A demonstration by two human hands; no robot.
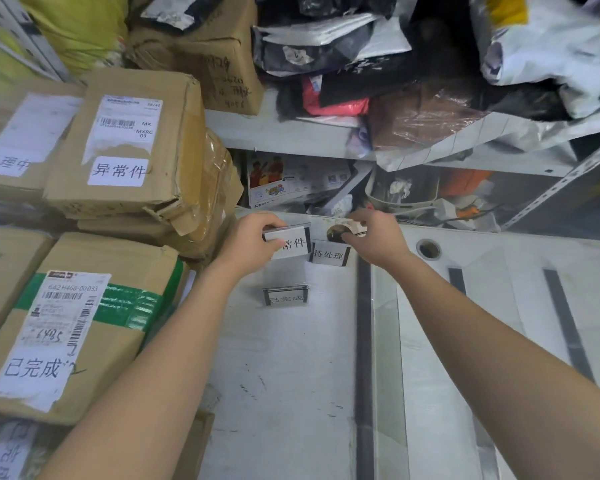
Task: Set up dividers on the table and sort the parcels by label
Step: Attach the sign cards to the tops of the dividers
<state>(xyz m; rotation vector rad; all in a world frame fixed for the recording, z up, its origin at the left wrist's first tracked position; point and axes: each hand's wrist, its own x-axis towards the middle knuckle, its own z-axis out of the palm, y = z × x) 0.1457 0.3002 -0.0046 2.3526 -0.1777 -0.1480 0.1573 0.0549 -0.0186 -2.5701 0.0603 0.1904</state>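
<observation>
L hand [253,242] round divider sign [291,241]

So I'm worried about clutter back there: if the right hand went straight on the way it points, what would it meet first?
Probably the round object at the fingertips of the right hand, which already seems to touch it; depth is unclear.
</observation>
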